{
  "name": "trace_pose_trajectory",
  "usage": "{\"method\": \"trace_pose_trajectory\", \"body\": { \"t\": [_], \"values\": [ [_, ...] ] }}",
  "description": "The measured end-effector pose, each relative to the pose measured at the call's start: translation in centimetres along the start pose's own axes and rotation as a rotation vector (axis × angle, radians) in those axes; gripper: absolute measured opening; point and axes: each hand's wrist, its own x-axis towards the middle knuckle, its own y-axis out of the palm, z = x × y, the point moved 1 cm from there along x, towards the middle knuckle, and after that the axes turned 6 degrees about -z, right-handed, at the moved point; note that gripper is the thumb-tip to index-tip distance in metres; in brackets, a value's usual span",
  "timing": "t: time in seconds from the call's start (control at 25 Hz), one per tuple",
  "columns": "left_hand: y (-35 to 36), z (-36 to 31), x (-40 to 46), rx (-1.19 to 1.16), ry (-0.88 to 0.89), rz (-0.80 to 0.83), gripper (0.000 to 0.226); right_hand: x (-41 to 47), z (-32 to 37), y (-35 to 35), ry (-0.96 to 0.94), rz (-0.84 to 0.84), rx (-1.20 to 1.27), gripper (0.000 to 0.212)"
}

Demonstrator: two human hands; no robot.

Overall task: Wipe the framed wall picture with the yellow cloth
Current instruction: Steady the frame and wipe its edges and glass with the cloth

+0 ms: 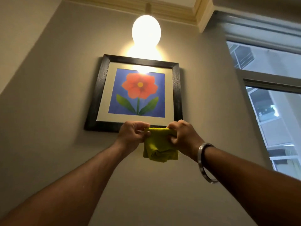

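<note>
Both arms raised toward the wall, in front of the picture (138,93) hanging under a glaring lamp (146,30). Left hand (132,136) pinching the left top corner of the yellow cloth (158,146) between thumb and fingers; right hand (182,136) clenched on the right top corner, bracelet (205,162) loose on that forearm. Cloth stretched between the two fists, its lower part hanging bunched, in front of the frame's bottom rail; touching it or not, cannot tell.

Probably still arranging the cloth, wiping not yet begun. Best to fold into a flat pad, then pass to one hand. Steady the dark frame with the free hand, since a hung picture may swing or tilt. Start at the top rail, work down across the glass, light pressure, overlapping strokes. Finish along the bottom rail. Mind the lamp close above.
</note>
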Motion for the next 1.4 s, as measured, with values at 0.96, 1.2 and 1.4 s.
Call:
{"method": "trace_pose_trajectory", "body": {
  "t": [0.96,1.2,1.4],
  "values": [
    [-8.2,9.9,9.2,1.248,0.617,-0.345,0.074,4.5,-2.7,12.3,-0.036,-0.393,-0.135,0.06],
    [-9.1,11.0,8.7,1.208,0.407,-0.61,0.076,5.9,3.2,16.1,0.006,-0.391,-0.217,0.064],
    [-9.5,11.4,8.5,1.185,0.394,-0.496,0.075,4.7,4.6,19.0,-0.264,-0.441,-0.253,0.052]
  ]
}}
